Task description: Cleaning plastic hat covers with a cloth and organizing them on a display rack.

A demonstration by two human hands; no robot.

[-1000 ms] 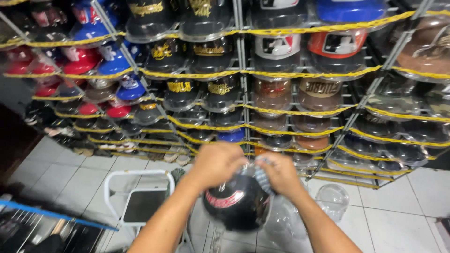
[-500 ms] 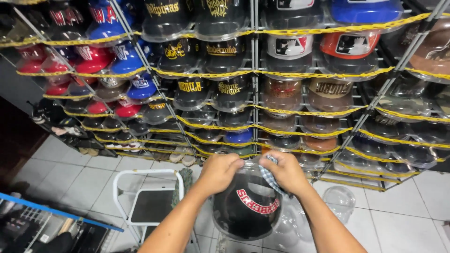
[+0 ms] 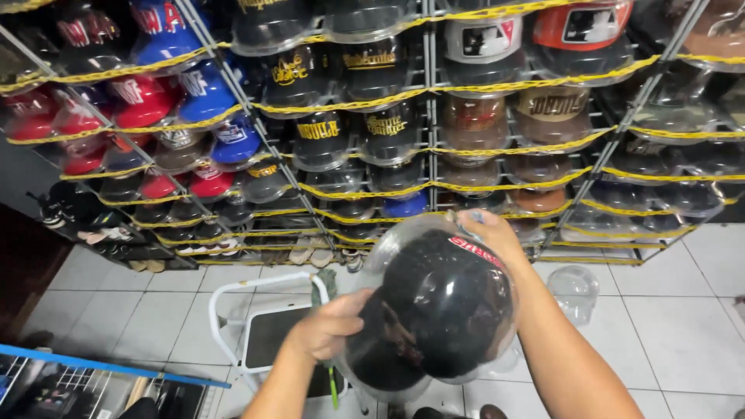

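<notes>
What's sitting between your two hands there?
In the head view, a black cap inside a clear plastic dome cover lies between the left hand and the right hand; both hands touch the cover.

Wire shelves (image 3: pixel 434 147) of caps fill the upper frame, edged with yellow tape. White floor tiles (image 3: pixel 683 310) below; a step stool (image 3: pixel 272 334) lower left.

A cap shop: wire racks (image 3: pixel 434 155) packed with caps in clear covers (image 3: pixel 388 128) above a tiled floor (image 3: pixel 683 326).

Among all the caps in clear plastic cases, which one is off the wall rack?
The black cap in a clear dome case, gripped by left hand and right hand.
</notes>
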